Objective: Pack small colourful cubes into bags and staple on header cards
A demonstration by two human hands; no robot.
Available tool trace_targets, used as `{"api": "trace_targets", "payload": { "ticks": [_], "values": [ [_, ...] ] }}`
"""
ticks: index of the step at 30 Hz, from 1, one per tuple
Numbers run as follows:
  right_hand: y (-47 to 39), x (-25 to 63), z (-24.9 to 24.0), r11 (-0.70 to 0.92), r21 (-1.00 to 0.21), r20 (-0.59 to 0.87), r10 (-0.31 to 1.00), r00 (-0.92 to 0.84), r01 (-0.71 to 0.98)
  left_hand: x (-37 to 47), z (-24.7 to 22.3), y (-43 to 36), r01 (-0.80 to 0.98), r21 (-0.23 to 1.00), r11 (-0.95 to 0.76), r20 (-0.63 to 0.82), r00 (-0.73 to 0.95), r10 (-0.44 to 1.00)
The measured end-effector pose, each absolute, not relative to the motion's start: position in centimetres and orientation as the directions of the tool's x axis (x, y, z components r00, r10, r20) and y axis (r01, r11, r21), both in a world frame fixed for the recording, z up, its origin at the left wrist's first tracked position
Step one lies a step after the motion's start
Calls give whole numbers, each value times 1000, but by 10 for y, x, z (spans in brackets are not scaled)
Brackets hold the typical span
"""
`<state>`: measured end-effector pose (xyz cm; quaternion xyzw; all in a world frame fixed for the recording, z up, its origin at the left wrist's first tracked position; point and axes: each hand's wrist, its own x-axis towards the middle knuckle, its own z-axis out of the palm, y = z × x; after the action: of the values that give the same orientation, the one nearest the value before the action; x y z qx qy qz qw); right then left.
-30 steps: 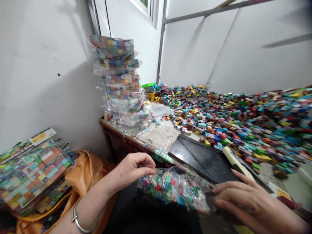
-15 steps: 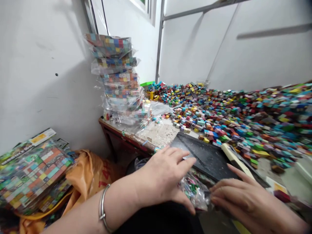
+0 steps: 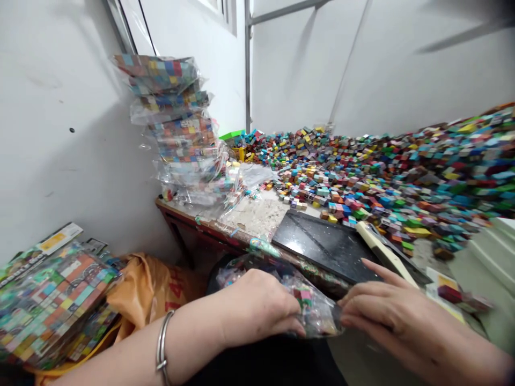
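A clear plastic bag [image 3: 317, 313] with small coloured pieces inside lies between my hands above my lap. My left hand [image 3: 263, 303], with a silver bangle at the wrist, is closed on the bag's left part, its fingers curled down. On the other side, my right hand [image 3: 382, 311] pinches the bag's right end between thumb and fingers, with one finger raised. Just beyond the hands, a black tray [image 3: 322, 244] rests on the table edge, and a cream-coloured tool [image 3: 384, 254] lies over its right side.
Bagged block sets [image 3: 181, 134] stand stacked on the table's left. A large heap of small coloured blocks [image 3: 362, 177] spreads behind the tray. Lower left are an orange sack [image 3: 153, 287] and another packed set [image 3: 56, 300]. A pale green container [image 3: 491, 273] stands right.
My left hand has gone from spread fingers above the bag to closed on it. My right hand keeps its pinch. The view has shifted slightly to the right.
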<state>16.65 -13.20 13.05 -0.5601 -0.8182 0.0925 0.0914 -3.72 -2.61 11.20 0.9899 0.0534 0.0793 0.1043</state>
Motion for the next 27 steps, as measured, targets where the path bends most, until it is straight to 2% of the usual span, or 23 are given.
{"api": "trace_targets", "payload": {
  "ticks": [2, 6, 11, 16, 18, 21, 24, 27],
  "values": [
    [-133, 167, 127, 393, -241, 83, 919, -385, 887, -37, 112, -26, 123, 233, -965, 105, 983, 150],
    [-136, 170, 122, 384, -234, 64, 923, -380, 893, -38, 119, -26, 129, 250, -960, 82, 985, 154],
    [-139, 177, 118, 339, -280, 43, 939, -341, 898, -46, 131, -19, 79, 334, -939, 232, 959, 163],
    [-141, 177, 121, 349, -296, 59, 936, -348, 889, -56, 141, -5, 156, 240, -958, 388, 889, 242],
    [-141, 176, 123, 341, -295, 44, 938, -344, 892, -60, 144, -2, 177, 285, -942, 416, 863, 288],
    [-140, 176, 123, 313, -271, 30, 948, -317, 910, -63, 144, -1, 151, 373, -915, 390, 870, 303],
    [-138, 180, 119, 290, -246, 20, 955, -294, 925, -65, 139, -2, 118, 403, -908, 328, 907, 264],
    [-137, 183, 113, 276, -242, -1, 958, -285, 930, -65, 133, -1, 137, 439, -888, 287, 915, 283]
  ]
}}
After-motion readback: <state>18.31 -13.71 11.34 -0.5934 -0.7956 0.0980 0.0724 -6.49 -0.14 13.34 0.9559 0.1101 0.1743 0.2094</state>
